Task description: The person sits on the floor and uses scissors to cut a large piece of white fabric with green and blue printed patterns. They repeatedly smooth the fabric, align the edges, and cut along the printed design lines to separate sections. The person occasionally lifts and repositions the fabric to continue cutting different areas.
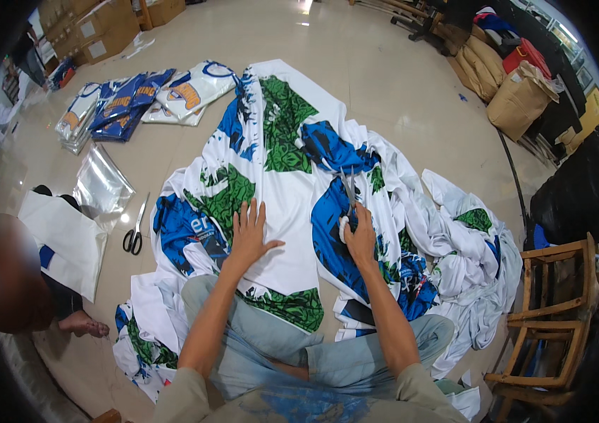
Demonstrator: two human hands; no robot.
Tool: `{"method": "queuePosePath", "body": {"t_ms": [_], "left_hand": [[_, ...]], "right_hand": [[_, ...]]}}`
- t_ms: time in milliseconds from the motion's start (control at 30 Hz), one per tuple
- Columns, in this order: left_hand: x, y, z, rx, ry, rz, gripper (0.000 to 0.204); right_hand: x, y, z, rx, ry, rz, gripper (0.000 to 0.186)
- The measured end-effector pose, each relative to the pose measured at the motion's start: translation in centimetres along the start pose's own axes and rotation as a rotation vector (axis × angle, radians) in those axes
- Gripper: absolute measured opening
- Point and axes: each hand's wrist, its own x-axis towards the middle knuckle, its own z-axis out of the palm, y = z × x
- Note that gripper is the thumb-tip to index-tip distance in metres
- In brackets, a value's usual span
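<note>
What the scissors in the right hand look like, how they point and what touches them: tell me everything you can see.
The scissors have two slim, grey, metallic-looking blades, parted in a narrow V with the tips pointing away from the person. Part of a pale handle shows; the rest is hidden by the right hand gripping it. They are over the blue, white and green printed cloth; whether the blades touch it, I cannot tell.

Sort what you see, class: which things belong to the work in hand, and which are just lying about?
In the work:
- patterned cloth, under the left hand
- scissors, in the right hand

Apparently lying about:
- black-handled scissors
- bagged clothes
- cardboard boxes
- paper sack
- wooden frame
</note>
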Motion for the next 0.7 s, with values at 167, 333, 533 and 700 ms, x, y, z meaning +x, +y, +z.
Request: {"method": "queuePosePath", "body": {"t_ms": [167, 333, 533, 700], "left_hand": [[0.3, -3.6, 2.0, 0.131, -0.245, -0.208, 0.125], [-8.6, -2.2, -1.2, 0.209, -0.496, -0.258, 0.120], [-9.0, 0.8, -9.6, 0.083, -0.608, -0.218, 0.088], [1.4, 2.3, -9.1, 0.042, -0.081, 0.286, 0.068]], "right_hand": [[-3.0, 3.6, -1.7, -0.191, -0.001, -0.052, 0.058], [-11.4, 3.7, -7.7, -0.341, -0.066, 0.308, 0.049], [-15.5, 2.2, -11.3, -0.144, 0.113, 0.284, 0.051], [-5.5, -0.7, -10.3, 0.093, 0.108, 0.144, 0.056]]}}
